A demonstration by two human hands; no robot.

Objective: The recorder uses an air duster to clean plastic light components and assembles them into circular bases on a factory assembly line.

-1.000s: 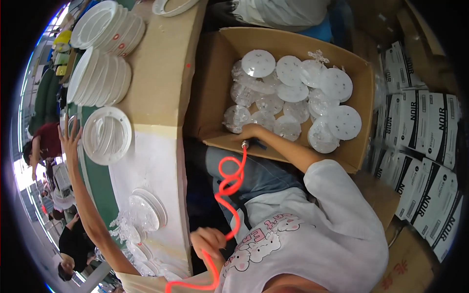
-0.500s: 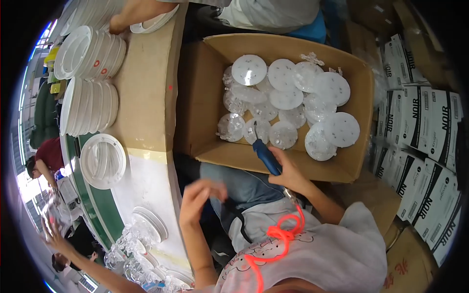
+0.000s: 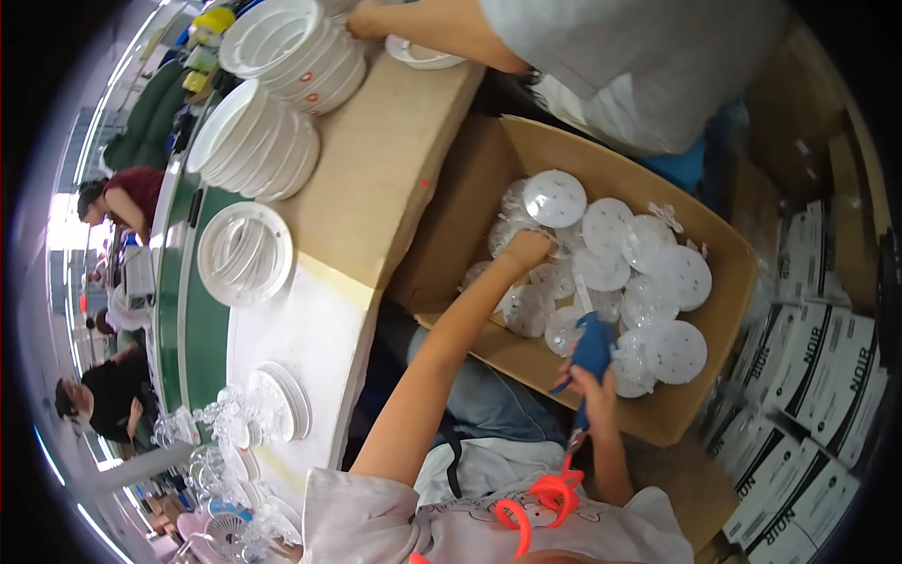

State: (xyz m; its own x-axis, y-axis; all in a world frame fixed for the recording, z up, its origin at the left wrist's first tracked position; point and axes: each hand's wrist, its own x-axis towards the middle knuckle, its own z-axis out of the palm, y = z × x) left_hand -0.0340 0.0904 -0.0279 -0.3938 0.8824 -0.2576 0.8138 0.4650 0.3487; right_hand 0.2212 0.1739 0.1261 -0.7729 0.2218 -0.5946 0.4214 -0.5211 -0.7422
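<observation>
My left hand (image 3: pixel 528 248) reaches into the cardboard box (image 3: pixel 648 418), its fingers curled down among the round white plastic discs (image 3: pixel 554 198). What its fingertips grip is partly hidden. My right hand (image 3: pixel 596 387) is wrapped round the handle of a blue air blow gun (image 3: pixel 592 344) at the box's near side. The gun's thin nozzle points away over the discs, and a red coiled hose (image 3: pixel 554 496) runs from its lower end towards my shirt. Several discs look wrapped in clear film and lie in a loose pile.
Left of the box runs a table (image 3: pixel 376 169) with tall stacks of white rings (image 3: pixel 258 141), a ring (image 3: pixel 246 254) and clear plastic parts (image 3: pixel 235 423). A co-worker (image 3: pixel 639 56) sits beyond the box, one hand near the stacks. White printed cartons (image 3: pixel 799 348) pile up at the right.
My left hand has moved from above my lap into the box among the discs. The blow gun stays in my right hand. The view has turned, shifting the box rightwards and down.
</observation>
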